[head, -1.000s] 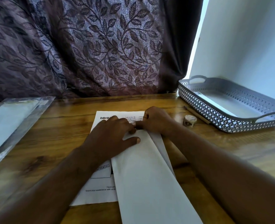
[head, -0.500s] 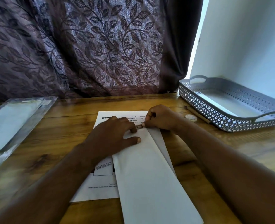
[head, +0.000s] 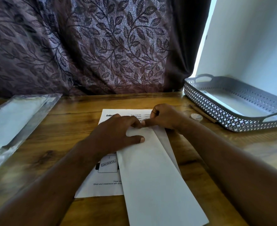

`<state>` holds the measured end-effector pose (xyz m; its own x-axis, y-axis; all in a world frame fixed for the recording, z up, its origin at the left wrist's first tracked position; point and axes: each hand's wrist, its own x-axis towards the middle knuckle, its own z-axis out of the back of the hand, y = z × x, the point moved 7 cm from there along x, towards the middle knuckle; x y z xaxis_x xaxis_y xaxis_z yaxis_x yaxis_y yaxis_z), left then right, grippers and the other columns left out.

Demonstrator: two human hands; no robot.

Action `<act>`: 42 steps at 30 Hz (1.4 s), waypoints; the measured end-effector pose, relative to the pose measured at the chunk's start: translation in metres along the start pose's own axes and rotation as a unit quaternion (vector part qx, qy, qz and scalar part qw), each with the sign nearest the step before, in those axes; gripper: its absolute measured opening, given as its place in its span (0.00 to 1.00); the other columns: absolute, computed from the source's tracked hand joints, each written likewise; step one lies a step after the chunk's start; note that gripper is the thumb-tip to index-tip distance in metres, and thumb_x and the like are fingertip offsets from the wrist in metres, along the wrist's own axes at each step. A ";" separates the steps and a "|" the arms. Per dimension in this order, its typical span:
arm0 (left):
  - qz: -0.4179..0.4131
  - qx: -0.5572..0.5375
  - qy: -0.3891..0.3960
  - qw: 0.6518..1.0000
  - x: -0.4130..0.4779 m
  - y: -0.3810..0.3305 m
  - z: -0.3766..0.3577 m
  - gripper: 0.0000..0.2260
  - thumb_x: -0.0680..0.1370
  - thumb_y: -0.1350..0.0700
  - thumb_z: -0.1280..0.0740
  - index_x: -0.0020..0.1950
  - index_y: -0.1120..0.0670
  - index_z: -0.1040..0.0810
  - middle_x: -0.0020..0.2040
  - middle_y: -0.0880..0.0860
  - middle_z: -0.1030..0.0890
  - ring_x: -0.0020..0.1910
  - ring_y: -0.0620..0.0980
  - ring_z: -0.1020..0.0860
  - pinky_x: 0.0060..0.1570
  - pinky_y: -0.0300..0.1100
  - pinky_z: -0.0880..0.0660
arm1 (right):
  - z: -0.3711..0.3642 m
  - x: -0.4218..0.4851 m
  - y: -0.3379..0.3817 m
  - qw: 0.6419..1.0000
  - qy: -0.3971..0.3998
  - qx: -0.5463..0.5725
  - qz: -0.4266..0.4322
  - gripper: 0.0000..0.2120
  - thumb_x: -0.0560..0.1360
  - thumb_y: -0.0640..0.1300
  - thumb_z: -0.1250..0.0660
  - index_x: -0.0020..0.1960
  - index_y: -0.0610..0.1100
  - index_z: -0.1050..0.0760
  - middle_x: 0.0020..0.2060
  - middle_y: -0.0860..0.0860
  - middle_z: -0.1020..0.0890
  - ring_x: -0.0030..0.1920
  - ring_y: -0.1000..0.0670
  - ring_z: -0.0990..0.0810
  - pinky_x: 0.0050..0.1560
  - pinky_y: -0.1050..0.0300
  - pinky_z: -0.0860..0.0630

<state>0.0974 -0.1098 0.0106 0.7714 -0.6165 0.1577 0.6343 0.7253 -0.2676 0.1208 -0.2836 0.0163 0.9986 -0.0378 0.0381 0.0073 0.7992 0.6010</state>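
On the table (head: 69, 115) our left hand (head: 116, 132) presses the paper (head: 150, 176) flat; our right hand (head: 165, 116) pinches its top to fold.

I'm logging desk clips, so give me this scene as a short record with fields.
surface: wooden table
left hand: presses on the folded paper
right hand: pinches its top edge
underneath: printed sheet
right side: grey basket, tape roll, pencil
left side: plastic sleeve
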 end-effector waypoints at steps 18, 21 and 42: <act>0.011 0.010 -0.022 1.000 0.002 0.003 0.002 0.22 0.71 0.30 0.33 0.56 0.43 0.21 0.53 0.39 0.23 0.54 0.44 0.30 0.54 0.45 0.29 | -0.007 -0.003 0.013 0.993 -0.069 -0.095 0.000 0.22 0.70 0.63 0.25 0.47 0.45 0.26 0.43 0.47 0.21 0.44 0.47 0.23 0.32 0.57 0.34; 0.017 0.015 -0.021 1.000 0.002 0.004 0.003 0.22 0.70 0.30 0.33 0.56 0.43 0.21 0.49 0.37 0.27 0.52 0.43 0.31 0.50 0.43 0.31 | -0.004 -0.003 0.009 0.995 -0.066 -0.070 -0.013 0.18 0.72 0.56 0.24 0.48 0.44 0.27 0.42 0.48 0.22 0.44 0.48 0.24 0.31 0.58 0.36; 0.006 0.042 -0.028 0.999 -0.004 -0.002 0.004 0.22 0.74 0.30 0.36 0.62 0.40 0.24 0.64 0.38 0.24 0.63 0.44 0.30 0.59 0.44 0.32 | 0.003 -0.001 -0.006 1.000 -0.007 0.006 -0.002 0.04 0.77 0.43 0.29 0.50 0.43 0.20 0.44 0.52 0.19 0.48 0.52 0.22 0.42 0.59 0.27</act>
<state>0.0935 -0.1079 0.0146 0.7785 -0.5918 0.2091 0.6260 0.7566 -0.1892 0.1193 -0.2902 0.0155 0.9977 -0.0490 0.0472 0.0101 0.7921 0.6103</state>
